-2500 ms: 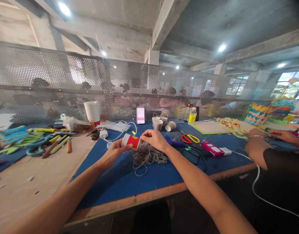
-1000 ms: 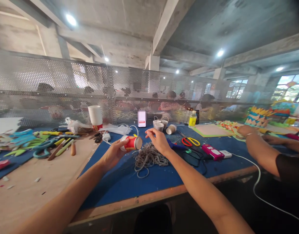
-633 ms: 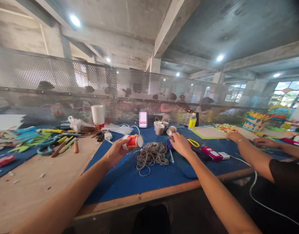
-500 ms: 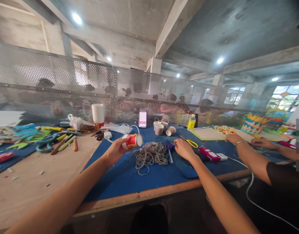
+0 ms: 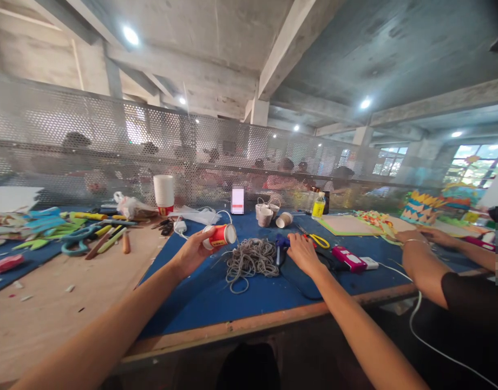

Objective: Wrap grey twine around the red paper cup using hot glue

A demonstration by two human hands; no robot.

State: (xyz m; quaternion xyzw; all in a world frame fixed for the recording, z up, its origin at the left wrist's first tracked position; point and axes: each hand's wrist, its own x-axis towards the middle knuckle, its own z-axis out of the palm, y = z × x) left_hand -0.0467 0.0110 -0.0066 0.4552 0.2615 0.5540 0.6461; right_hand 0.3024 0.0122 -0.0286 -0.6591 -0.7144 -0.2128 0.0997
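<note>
A red and white paper cup lies sideways in my left hand, whose fingers wrap round its base end. My right hand is closed on a blue glue gun that has a pale stick at its near side. Between my hands a tangled heap of grey cord rests on the blue mat. Behind it stand small cord-wrapped cups, with another cup tipped over beside them.
Yellow-handled scissors and a magenta power strip lie right of my right hand. A stack of white cups, a phone and a yellow bottle stand behind. Tools lie left; another person's arms reach in right.
My right hand has moved slightly left and closed on the blue glue gun, which has turned a little. The other person's hands have shifted right. My left hand still holds the cup.
</note>
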